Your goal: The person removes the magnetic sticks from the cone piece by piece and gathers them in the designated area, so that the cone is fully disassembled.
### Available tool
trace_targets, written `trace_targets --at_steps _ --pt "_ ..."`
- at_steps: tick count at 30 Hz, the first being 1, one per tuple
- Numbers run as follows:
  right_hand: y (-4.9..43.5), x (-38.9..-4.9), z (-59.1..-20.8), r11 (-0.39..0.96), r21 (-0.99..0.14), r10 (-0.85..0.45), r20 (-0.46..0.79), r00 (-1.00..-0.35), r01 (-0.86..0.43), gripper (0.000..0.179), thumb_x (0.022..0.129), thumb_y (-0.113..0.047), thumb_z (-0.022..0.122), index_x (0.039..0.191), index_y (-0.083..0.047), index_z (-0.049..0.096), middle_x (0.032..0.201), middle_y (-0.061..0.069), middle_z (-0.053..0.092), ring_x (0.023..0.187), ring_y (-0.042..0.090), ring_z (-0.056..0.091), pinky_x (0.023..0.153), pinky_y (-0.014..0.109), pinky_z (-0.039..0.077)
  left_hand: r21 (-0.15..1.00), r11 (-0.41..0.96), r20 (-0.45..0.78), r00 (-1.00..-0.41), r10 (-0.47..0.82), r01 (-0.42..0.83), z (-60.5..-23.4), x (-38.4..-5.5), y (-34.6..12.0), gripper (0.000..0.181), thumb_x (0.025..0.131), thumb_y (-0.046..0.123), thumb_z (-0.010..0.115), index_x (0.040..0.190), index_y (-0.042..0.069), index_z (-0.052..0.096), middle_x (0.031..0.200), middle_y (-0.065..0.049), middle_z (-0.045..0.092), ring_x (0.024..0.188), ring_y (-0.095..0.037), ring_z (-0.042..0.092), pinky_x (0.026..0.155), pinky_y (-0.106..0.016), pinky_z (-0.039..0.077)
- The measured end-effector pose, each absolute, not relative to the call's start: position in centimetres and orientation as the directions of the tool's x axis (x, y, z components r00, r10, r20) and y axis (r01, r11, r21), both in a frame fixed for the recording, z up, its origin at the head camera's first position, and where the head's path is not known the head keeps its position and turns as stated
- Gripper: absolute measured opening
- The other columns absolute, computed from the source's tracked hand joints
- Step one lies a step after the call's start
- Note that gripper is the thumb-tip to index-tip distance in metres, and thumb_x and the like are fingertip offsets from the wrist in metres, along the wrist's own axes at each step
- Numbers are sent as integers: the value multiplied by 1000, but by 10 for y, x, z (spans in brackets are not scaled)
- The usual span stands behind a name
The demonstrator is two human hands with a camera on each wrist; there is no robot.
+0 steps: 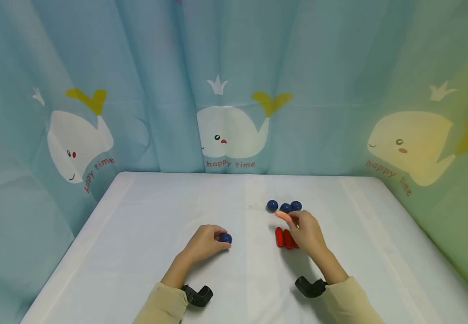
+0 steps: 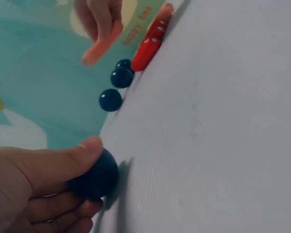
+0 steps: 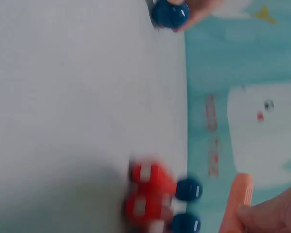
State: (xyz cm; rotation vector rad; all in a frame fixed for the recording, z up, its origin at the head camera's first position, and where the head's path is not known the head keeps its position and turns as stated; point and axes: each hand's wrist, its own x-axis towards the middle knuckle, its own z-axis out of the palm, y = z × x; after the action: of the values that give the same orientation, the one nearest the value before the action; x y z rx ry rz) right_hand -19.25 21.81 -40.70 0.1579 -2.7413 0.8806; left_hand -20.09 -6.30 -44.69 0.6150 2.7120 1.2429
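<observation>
My left hand (image 1: pixel 203 244) grips a dark blue ball (image 1: pixel 225 238) between thumb and fingers, close over the white table. In the left wrist view the thumb lies along the top of this ball (image 2: pixel 99 178), with fingers curled beneath. To the right, my right hand (image 1: pixel 307 231) pinches a slim orange stick with rounded ends (image 1: pixel 283 216), raised above the table. Below that hand lie several glossy red oblong pieces (image 1: pixel 279 237) side by side, partly hidden by it. Just beyond the orange stick sit three more blue balls (image 1: pixel 272 206).
The white table (image 1: pixel 157 202) reaches back to a blue curtain (image 1: pixel 157 90) printed with whales. In the left wrist view another orange piece (image 2: pixel 167 8) shows behind the red ones. A black wrist device (image 1: pixel 198 296) sits on the left wrist, another (image 1: pixel 311 287) on the right.
</observation>
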Motion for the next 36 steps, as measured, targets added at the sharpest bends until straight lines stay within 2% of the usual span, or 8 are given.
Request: trace_targets --at_steps 3,6,13,20,26,36 --pt "243 -189 -406 802 -590 65 233 -970 -88 30 88 -17 62 98 11 64 85 19 59 72 29 53 66 44 47 742 592 88 -921 379 314 -448 -212 -53 39 76 21 76 106 -1 65 96 -7 65 85 -15 59 75 -31 49" --pt "266 -185 -407 803 -595 123 198 -972 -20 26 87 -10 59 100 13 62 87 22 60 75 31 55 67 46 47 723 611 100 -924 370 323 -447 -224 -41 39 76 20 76 107 -1 65 99 -9 65 87 -18 60 77 -33 49" --pt "304 -178 -419 795 -600 195 102 -976 96 29 88 -9 52 101 16 58 91 27 60 81 36 56 67 46 48 660 669 113 -925 363 343 -444 -250 -12 40 78 19 74 111 -1 63 104 -11 64 96 -22 59 83 -36 47" --pt "318 -176 -430 775 -600 236 -13 -972 197 32 86 -12 55 100 16 57 88 25 60 77 31 55 61 40 48 616 728 125 -949 288 302 -442 -273 9 35 77 20 75 104 2 64 100 -9 65 97 -24 59 84 -35 46" --pt "319 -175 -437 769 -607 247 -3 -969 198 32 84 -13 57 98 16 57 84 23 60 71 28 55 53 32 46 595 760 121 -964 237 262 -441 -285 21 34 78 23 74 103 1 68 99 -10 63 97 -25 57 86 -36 44" --pt "313 -172 -436 719 -668 254 -2 -967 190 38 85 -19 60 101 15 58 88 24 62 67 22 57 52 29 46 607 752 165 -966 198 258 -451 -293 43 37 82 25 70 108 0 65 103 -12 62 99 -26 57 89 -35 43"
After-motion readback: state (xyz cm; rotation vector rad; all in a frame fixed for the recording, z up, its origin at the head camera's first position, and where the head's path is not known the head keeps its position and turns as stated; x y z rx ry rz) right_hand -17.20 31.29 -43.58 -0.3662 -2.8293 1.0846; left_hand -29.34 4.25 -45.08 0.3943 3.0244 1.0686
